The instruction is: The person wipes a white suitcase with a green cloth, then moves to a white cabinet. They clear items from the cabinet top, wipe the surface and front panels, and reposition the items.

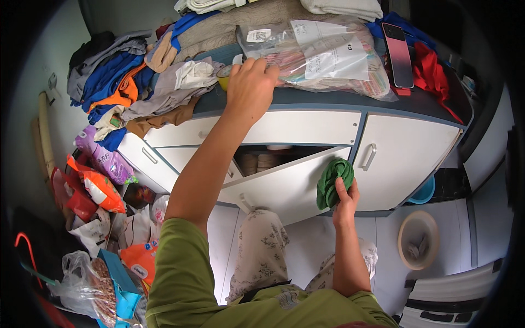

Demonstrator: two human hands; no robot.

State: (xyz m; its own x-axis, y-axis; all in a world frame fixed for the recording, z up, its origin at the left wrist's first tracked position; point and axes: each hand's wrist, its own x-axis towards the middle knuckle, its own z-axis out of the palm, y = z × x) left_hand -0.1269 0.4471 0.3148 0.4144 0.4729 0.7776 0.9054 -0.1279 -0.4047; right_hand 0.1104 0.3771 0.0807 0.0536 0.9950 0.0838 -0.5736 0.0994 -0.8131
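My left hand (253, 84) rests over the cabinet top, its fingers at the left edge of a clear plastic bag (283, 53) with striped fabric and labelled papers inside. A yellow tape roll (223, 77) lies just left of those fingers; whether they grip anything is hidden. In my right hand (347, 201) is a bunched green cloth (334, 182), held in front of a white cabinet door (287, 184) that stands ajar. A pink phone (398, 55) lies on the cabinet top, right of the bag.
Piled clothes (115, 78) cover the cabinet's left end, and a red cloth (430, 69) lies at its right. Packets and bags (98, 184) crowd the floor at left. A round bin (418, 242) and a blue basin (423, 192) are at right.
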